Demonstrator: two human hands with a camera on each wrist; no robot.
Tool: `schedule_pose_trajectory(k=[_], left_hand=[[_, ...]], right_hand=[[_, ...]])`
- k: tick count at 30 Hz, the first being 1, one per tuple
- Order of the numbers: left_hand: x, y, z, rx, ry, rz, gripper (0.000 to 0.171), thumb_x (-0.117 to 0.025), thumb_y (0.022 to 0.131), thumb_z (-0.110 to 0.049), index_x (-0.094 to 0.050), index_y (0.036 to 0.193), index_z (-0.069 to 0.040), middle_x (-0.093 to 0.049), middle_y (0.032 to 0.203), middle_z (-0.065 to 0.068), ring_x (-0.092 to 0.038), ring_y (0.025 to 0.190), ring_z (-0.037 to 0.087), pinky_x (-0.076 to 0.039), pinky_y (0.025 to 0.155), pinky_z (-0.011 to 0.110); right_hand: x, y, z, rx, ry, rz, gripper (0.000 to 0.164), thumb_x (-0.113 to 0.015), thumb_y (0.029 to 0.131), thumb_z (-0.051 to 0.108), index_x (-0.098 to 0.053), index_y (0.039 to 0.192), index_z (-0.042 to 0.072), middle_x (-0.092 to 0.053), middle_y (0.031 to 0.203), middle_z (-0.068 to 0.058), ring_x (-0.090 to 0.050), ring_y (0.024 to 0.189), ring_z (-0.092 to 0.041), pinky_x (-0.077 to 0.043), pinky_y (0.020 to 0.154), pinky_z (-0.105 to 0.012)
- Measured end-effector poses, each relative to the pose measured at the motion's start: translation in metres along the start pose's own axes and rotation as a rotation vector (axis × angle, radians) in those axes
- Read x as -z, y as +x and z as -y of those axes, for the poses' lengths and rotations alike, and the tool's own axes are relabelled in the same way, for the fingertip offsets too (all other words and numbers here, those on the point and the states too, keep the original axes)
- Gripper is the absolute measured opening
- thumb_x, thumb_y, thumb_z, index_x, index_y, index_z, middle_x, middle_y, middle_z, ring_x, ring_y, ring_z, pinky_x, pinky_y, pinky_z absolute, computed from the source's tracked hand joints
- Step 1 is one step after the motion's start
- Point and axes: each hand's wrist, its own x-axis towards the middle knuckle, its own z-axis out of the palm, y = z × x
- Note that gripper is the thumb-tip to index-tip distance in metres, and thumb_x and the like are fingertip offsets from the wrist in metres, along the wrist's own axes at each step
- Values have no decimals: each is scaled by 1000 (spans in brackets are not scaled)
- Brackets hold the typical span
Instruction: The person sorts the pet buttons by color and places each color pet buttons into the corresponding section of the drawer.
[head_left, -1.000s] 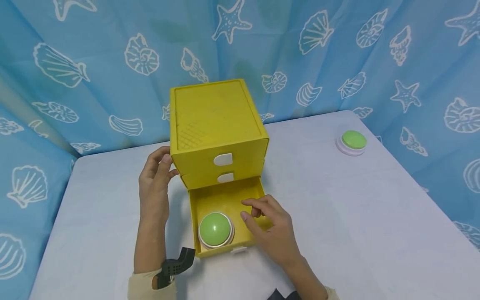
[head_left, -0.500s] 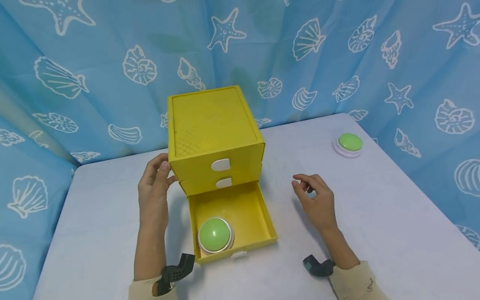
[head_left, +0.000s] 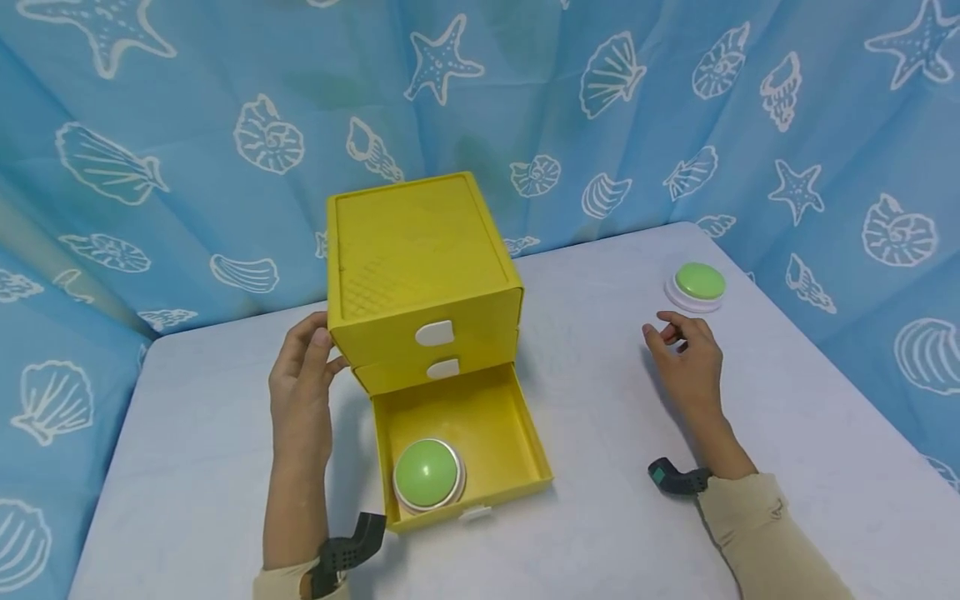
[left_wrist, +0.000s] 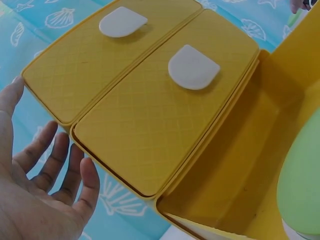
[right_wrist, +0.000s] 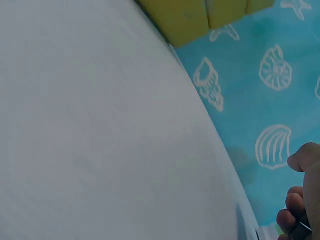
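A yellow drawer box stands on the table with its bottom drawer pulled out. In that drawer's front left part sits a round green push button with a white base. My left hand is at the box's left side, fingers extended and fingertips right at its edge; the left wrist view shows this hand beside the drawer fronts. My right hand is over the table's right side, fingers curled, holding a small dark object with a shiny edge, mostly hidden. Just beyond this hand is a second green push button.
Two upper drawers with white tab handles are closed. A white cloth covers the table. Behind it and at both sides hangs a blue curtain with seashell prints, close to the box's back.
My right hand has moved out of the open drawer, rightward and away from me, to near the far green button. My left hand has stayed at the box's side.
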Motion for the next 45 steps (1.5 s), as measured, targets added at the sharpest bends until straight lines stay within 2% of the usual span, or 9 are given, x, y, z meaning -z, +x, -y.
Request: schedule_pose_trajectory(k=[5,12,18,23,30,39,45], left_hand=[[0,0,-2,2,-17,-4,35,-54,92,-32,-55,122,-14,-52,123,8,-46,114,23,-42,92,37],[0,0,0,32,1,-26,36,-56,91,-34,-56,122,-16,-53,123,7,-46,114,22,-42,92,34],[2,1,-1,13,-16,-8,36,-54,92,-32,-55,123,-14,-51,123,9,-45,114,24,-42,91,34],[3,1,-1,10,-22,-11,36,-54,92,-32,-54,124,-14,-51,124,9,-46,114,25,-42,92,33],[1,1,2,21,-20,-11,36,-55,92,-32,-54,124,-15,-51,124,9,-45,114,24,-42,92,34],[1,1,2,15,-5,-16,36,-55,92,-33,-55,123,-16,-52,123,8,-45,114,23,-43,91,33],[2,0,2,10,4,-2,36,-54,92,-33,-54,124,-16,-51,125,7,-45,115,22,-42,92,36]], right_hand=[[7,16,-21,-77,-59,-14,45,-62,85,37,-57,119,6,-48,92,-6,-44,85,-15,-34,70,-22],[15,39,-44,-180,-127,0,67,-63,83,43,-43,131,1,-39,100,-11,-40,91,-21,-33,73,-26],[15,51,-50,-241,-141,25,75,-60,82,50,-36,136,4,-34,106,-12,-37,95,-22,-34,75,-28],[13,60,-55,-261,-175,53,79,-58,82,52,-30,140,5,-33,112,-17,-35,99,-27,-32,77,-37],[17,69,-64,-347,-225,102,94,-58,78,59,-21,144,3,-29,124,-23,-29,113,-36,-32,85,-52],[18,78,-70,-374,-237,135,101,-59,74,63,-22,143,0,-23,132,-25,-25,123,-40,-29,95,-57],[15,77,-70,-384,-177,101,102,-63,68,66,-32,140,0,-25,130,-22,-27,121,-35,-31,96,-52]])
